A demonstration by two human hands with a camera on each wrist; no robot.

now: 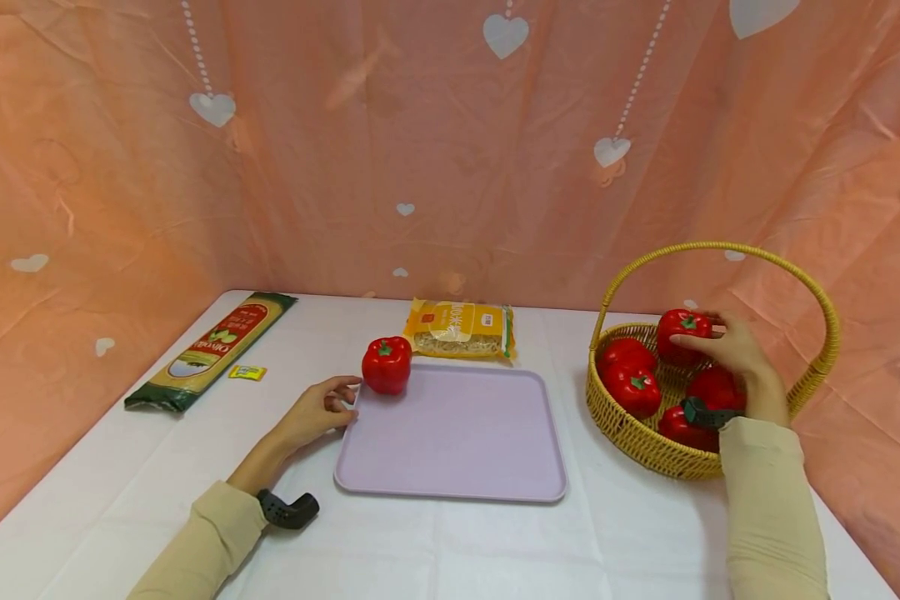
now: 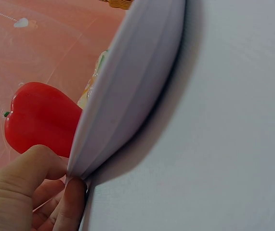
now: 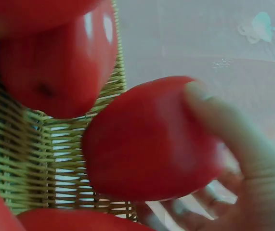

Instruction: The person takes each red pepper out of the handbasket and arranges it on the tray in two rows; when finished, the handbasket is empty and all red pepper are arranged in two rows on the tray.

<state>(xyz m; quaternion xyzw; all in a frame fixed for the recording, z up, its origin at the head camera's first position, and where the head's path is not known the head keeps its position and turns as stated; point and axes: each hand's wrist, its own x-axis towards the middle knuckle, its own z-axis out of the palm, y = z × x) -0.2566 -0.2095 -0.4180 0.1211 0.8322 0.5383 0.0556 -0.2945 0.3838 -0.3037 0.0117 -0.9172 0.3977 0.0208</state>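
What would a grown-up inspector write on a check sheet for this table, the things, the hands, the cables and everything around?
Surface: white tabletop.
Job's things: lilac tray with one red pepper at its far left corner; wicker basket to the right, with more red peppers inside.
Clutter: green-and-gold packet, small yellow packet, yellow bag behind the tray.
Left hand: pinches the tray's left rim.
Right hand: holds a pepper at the basket's far side.
Cables: nothing seen.
Surroundings: pinkish-orange backdrop with white hearts.
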